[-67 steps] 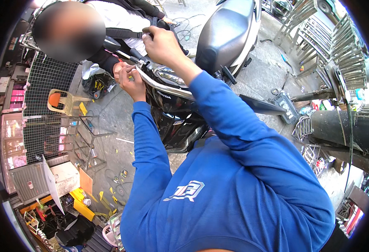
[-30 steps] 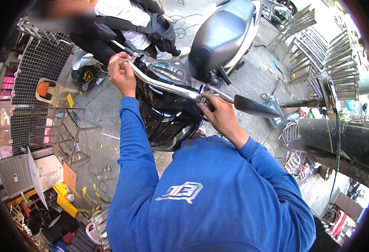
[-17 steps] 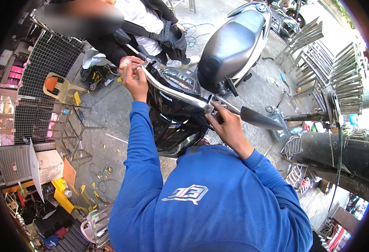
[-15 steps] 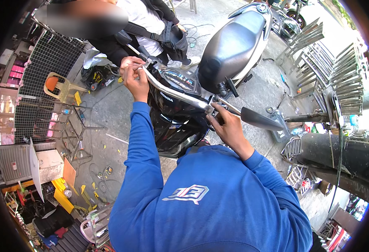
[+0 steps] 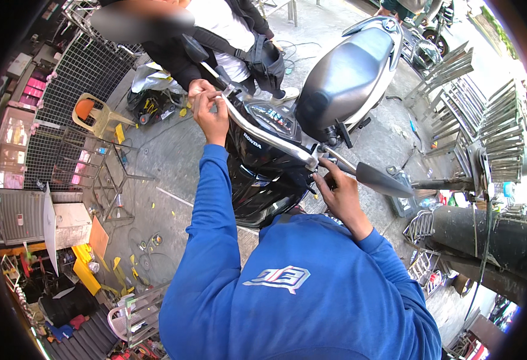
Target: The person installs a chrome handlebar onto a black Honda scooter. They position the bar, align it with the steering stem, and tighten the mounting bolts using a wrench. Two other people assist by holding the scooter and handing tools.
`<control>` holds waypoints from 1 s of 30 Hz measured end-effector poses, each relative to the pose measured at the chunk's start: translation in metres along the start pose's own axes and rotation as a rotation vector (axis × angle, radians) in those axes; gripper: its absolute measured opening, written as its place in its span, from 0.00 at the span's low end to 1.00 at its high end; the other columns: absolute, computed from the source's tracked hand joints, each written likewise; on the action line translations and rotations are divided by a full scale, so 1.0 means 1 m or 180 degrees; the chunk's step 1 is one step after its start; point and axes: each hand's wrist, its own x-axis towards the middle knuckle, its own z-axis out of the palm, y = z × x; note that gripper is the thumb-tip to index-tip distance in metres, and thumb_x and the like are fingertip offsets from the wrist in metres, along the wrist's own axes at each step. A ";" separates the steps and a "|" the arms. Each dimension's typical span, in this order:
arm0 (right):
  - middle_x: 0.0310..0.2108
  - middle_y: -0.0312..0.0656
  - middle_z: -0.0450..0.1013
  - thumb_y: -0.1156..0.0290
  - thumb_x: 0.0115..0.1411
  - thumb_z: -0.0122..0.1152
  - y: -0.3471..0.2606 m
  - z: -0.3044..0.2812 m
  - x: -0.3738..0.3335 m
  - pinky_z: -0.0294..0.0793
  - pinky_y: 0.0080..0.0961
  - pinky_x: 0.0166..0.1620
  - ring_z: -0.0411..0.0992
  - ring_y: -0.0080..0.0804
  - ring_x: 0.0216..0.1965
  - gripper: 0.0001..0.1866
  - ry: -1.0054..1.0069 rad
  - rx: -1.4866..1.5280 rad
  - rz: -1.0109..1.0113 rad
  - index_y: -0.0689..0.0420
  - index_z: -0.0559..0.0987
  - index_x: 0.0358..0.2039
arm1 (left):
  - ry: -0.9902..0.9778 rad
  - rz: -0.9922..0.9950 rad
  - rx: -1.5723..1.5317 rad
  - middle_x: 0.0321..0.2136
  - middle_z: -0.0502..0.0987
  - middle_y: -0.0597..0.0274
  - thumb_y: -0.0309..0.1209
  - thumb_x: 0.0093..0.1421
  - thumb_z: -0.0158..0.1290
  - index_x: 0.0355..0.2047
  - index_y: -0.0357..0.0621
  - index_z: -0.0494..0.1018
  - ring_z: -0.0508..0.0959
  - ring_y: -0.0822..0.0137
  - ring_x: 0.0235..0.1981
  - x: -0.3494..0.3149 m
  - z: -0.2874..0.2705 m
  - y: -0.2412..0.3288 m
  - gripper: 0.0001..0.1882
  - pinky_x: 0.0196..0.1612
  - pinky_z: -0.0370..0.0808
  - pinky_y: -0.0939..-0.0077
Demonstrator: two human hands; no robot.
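Note:
A bent silver metal bar (image 5: 266,135) spans the front of a black scooter (image 5: 257,180), just ahead of its instrument panel. My left hand (image 5: 212,119) pinches with thumb and fingers at the bar's left end. Another person's hand (image 5: 200,87) reaches to the same spot, partly behind mine. At the bar's right end, my right hand (image 5: 342,195) has thumb and index finger on the tip beside the mirror stem. Whether a small fastener lies under the fingers of either hand is hidden. A dark mirror (image 5: 383,181) sticks out past my right hand.
A person in a white shirt with a black bag (image 5: 266,63) stands at the scooter's far left. The scooter's black seat (image 5: 341,78) extends away. A beige chair (image 5: 98,115) and metal frames stand left, metal racks (image 5: 455,99) right. Cables and yellow scraps lie on the floor.
The whole view has shifted, so the scooter and hands sit slightly farther right in the picture. Both hands remain at the bar's ends, with only slight finger movement.

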 end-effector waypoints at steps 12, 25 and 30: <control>0.29 0.48 0.81 0.62 0.71 0.70 -0.009 -0.003 0.004 0.78 0.36 0.35 0.81 0.40 0.27 0.22 -0.0083 0.0023 -0.0062 0.52 0.81 0.63 | -0.0034 -0.0016 0.0015 0.33 0.81 0.59 0.26 0.56 0.61 0.30 0.43 0.79 0.82 0.54 0.37 0.008 0.007 0.000 0.02 0.46 0.75 0.60; 0.29 0.48 0.81 0.64 0.69 0.71 0.005 0.005 0.015 0.78 0.38 0.36 0.80 0.42 0.28 0.21 0.0070 0.0100 -0.0263 0.54 0.82 0.61 | -0.0067 0.0208 0.0069 0.33 0.83 0.57 0.29 0.60 0.60 0.31 0.43 0.80 0.83 0.52 0.38 0.009 0.006 -0.006 0.03 0.48 0.76 0.59; 0.31 0.52 0.82 0.64 0.70 0.69 0.001 0.004 0.014 0.79 0.40 0.37 0.82 0.49 0.31 0.19 0.0031 0.0101 -0.0346 0.56 0.81 0.58 | -0.0132 0.0083 -0.0008 0.33 0.83 0.58 0.28 0.59 0.60 0.31 0.42 0.80 0.83 0.53 0.39 0.009 0.004 -0.005 0.03 0.49 0.76 0.58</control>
